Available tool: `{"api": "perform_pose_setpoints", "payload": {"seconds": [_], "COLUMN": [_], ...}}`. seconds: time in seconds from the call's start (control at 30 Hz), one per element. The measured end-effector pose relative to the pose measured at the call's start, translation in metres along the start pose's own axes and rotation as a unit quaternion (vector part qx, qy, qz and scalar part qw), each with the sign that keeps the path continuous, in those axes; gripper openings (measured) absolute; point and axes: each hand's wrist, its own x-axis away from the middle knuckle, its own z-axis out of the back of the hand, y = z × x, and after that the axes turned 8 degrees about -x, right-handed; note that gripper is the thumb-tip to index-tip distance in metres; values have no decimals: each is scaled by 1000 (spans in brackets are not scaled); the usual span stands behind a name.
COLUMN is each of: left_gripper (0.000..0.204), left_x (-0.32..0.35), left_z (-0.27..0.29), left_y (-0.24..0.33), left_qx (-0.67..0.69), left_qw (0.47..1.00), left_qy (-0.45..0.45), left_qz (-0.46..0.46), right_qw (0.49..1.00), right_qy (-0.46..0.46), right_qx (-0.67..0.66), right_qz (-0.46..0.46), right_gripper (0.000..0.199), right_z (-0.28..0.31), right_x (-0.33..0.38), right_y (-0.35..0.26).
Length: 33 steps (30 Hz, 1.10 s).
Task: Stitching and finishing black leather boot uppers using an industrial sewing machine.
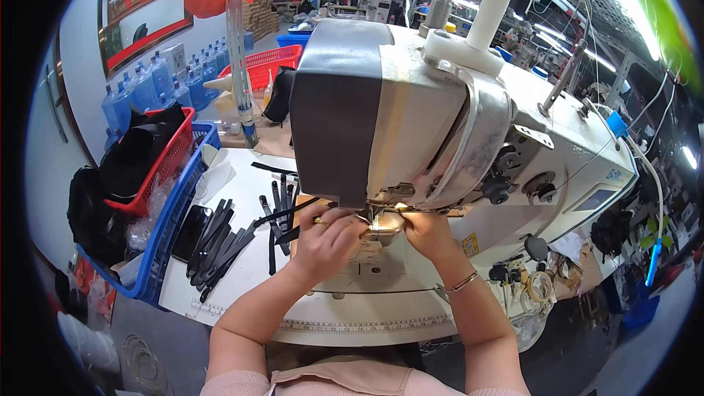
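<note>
A large white and dark grey sewing machine (418, 103) stands over the white table. Left of its lit needle area, my left hand (330, 240) is closed with the fingers curled on a black strap (287, 212), whose loose end trails out to the left. Opposite it, on the right of the needle, my right hand (431, 235) is closed, its fingertips partly hidden under the machine head. I cannot make out what those fingertips hold. A pile of black straps (218, 249) lies on the table to the left, with a few more straps (276, 194) nearer the machine.
Beside the pile lies a dark phone (192, 229). At the left table edge, a blue basket (160, 264) and a red basket (176, 148) hold black items. A ruler strip (352, 325) follows the front edge. Coils and small parts (539, 290) clutter the right side.
</note>
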Motion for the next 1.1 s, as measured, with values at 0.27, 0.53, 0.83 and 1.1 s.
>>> {"api": "perform_pose_setpoints", "payload": {"seconds": [0.27, 0.53, 0.83, 1.1], "left_gripper": [14, 7, 9, 24], "left_x": [-4, -7, 0, 9], "left_z": [-3, -5, 7, 36], "left_y": [2, -2, 3, 24], "left_qx": [-95, -98, -76, -103], "left_qw": [992, 993, 995, 994], "left_qy": [-15, 3, 55, 25], "left_qz": [84, 67, 23, -29], "right_qw": [997, 996, 990, 983], "right_qy": [51, 79, 80, 92], "right_qx": [45, 40, 22, 84], "right_qz": [-21, 7, 118, 134], "right_gripper": [19, 12, 39, 33], "right_z": [-20, -18, 3, 10], "right_x": [1, -7, -4, 16], "right_y": [16, 10, -14, -40]}}
